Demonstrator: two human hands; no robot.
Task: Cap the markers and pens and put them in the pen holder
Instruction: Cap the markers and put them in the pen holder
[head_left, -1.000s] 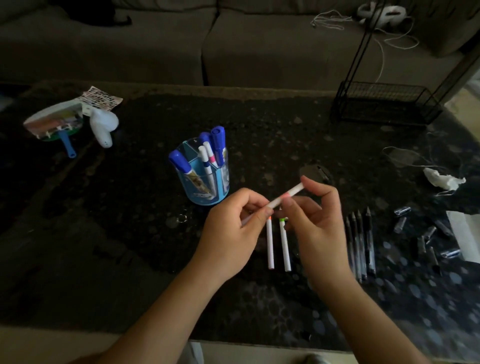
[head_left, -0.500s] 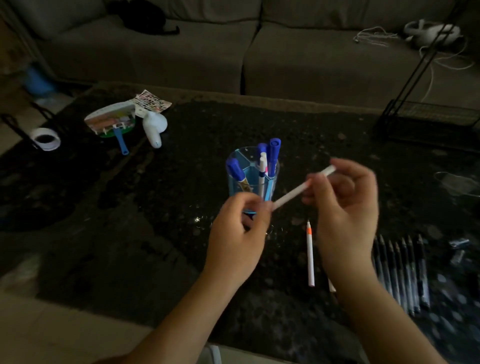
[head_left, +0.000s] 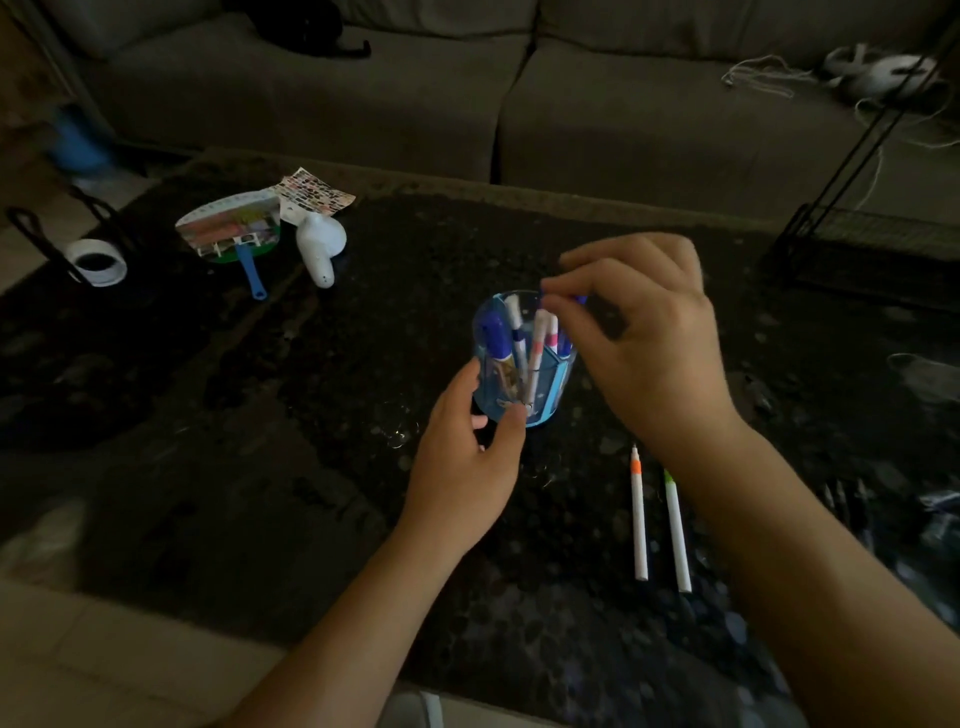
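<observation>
A clear blue pen holder (head_left: 551, 399) stands mid-table with several blue-capped markers in it. My left hand (head_left: 462, 467) cups its lower left side, with the thumb on the front wall. My right hand (head_left: 649, 338) hovers over the rim, its fingertips pinched on the top of a white pen with a pink band (head_left: 535, 358) that stands inside the holder. Two more white pens lie side by side on the table under my right wrist, one with an orange tip (head_left: 639, 519) and one with a green tip (head_left: 675, 530). Dark pens (head_left: 841, 499) lie dimly at the far right.
The dark speckled table (head_left: 260, 415) carries a plastic packet with a blue handle (head_left: 228, 231), a sticker sheet (head_left: 314, 195) and a white bottle-shaped object (head_left: 319, 244) at the back left. A tape roll (head_left: 96, 262) sits left, a black wire rack (head_left: 857, 244) back right, a sofa (head_left: 415, 88) behind.
My right hand carried the white pen from between both hands into the holder. My left hand let go of the pen and dropped to the holder's side. The view shifted left.
</observation>
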